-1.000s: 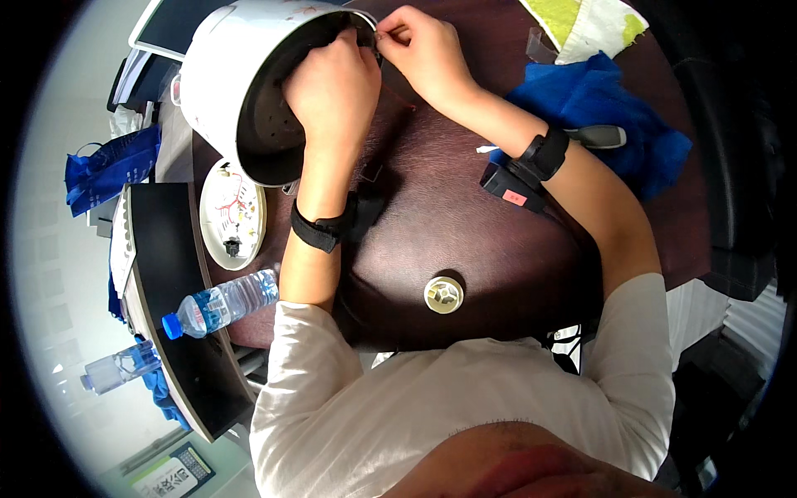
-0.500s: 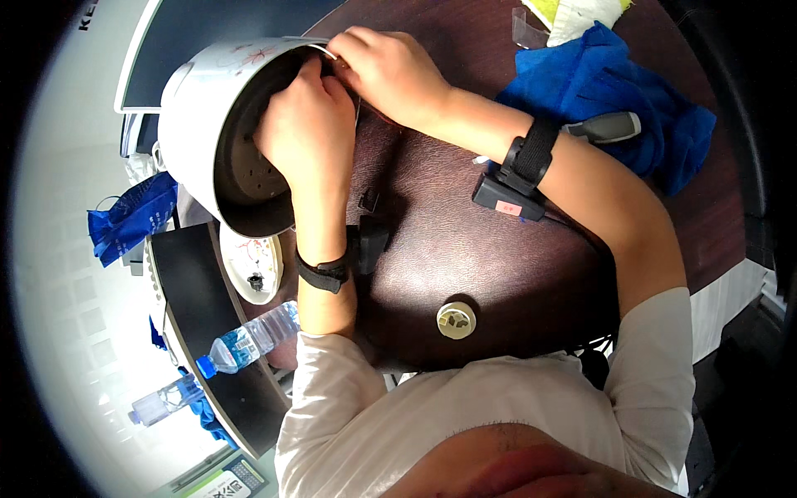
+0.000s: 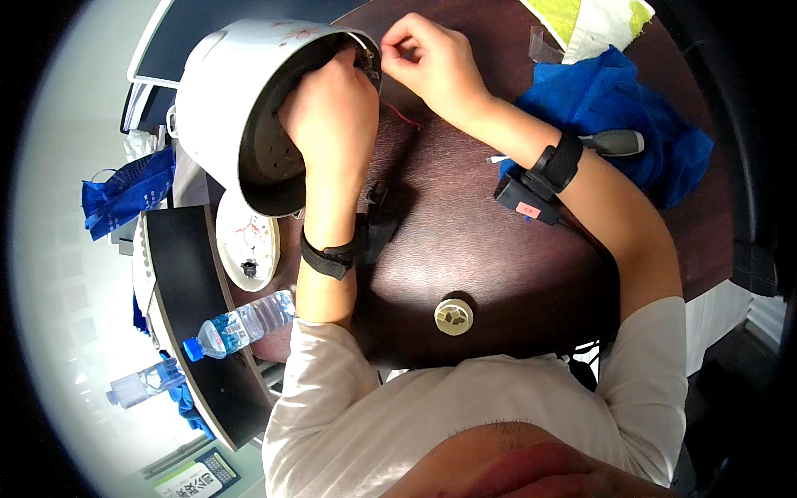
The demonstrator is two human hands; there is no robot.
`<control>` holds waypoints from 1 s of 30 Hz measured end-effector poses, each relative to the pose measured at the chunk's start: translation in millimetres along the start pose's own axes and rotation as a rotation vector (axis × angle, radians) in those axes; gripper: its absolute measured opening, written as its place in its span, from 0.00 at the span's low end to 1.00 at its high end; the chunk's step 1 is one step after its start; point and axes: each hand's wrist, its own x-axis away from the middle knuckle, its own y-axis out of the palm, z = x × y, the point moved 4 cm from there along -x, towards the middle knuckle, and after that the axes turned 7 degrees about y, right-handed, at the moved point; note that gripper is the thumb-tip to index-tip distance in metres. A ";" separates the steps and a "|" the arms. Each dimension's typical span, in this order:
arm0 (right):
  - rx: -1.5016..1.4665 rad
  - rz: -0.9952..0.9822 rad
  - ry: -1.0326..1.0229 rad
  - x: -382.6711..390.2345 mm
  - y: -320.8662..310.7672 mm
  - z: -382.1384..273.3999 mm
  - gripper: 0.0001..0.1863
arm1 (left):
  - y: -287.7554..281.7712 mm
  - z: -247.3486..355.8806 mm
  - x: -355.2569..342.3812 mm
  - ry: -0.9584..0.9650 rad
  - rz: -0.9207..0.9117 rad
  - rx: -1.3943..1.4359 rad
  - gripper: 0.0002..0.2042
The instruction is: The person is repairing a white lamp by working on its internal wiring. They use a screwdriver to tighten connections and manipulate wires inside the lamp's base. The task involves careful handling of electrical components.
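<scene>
A white rounded appliance shell with a reddish floral print lies on its side, its dark hollow underside facing me. It looks like a rice cooker body. My left hand reaches into the opening with fingers curled near the upper rim; the fingertips are hidden inside. Just right of that rim, my right hand is closed in a pinch, apart from the shell. Whatever sits between its fingertips is too small to make out. A thin red wire shows on the table below the right hand.
A small round cap with bits inside stands on the brown table. At right, a grey-handled tool lies on a blue cloth. A white oval floral piece and water bottle are at left.
My right hand has come away from the shell's rim, moving right. The shell has shifted slightly up and right along with my left hand, which stays inside it.
</scene>
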 end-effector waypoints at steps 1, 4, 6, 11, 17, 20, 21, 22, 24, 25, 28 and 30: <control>-0.078 0.011 0.093 3.9 1.6 5.3 0.06 | -1.5 0.0 1.0 0.005 0.006 0.001 0.12; -0.223 -0.026 0.279 9.7 10.7 23.8 0.05 | -2.6 0.2 2.1 0.014 0.011 -0.003 0.12; -0.340 -0.055 0.397 15.3 16.2 32.0 0.05 | -0.3 0.0 1.3 0.007 -0.004 -0.019 0.13; -0.489 -0.038 0.507 22.5 24.7 35.8 0.05 | 3.3 2.6 0.2 0.062 0.070 -0.053 0.10; -0.531 -0.033 0.587 24.8 33.3 45.5 0.09 | 5.3 1.0 -1.2 0.109 0.106 -0.090 0.12; -0.434 0.023 0.424 18.5 30.8 36.7 0.08 | 5.1 1.4 -1.9 0.089 0.101 -0.061 0.13; -0.368 0.048 0.321 16.9 29.4 30.5 0.08 | 4.1 1.5 -2.0 0.077 0.082 -0.057 0.13; -0.300 0.070 0.218 14.8 26.4 24.0 0.08 | 3.2 1.7 -2.0 0.063 0.064 -0.052 0.13; -0.118 0.055 0.040 10.3 21.4 13.5 0.08 | 3.0 -0.8 -3.8 0.060 0.030 0.009 0.14; -0.026 0.049 -0.049 8.7 19.1 8.4 0.08 | 3.0 -2.0 -4.6 0.060 0.012 0.039 0.14; 0.064 0.015 -0.112 5.0 14.5 1.7 0.05 | -1.3 -2.0 -5.2 0.086 -0.013 0.084 0.15; 0.113 0.024 -0.153 5.6 13.9 1.3 0.05 | -3.6 0.0 -5.2 0.112 -0.038 0.114 0.15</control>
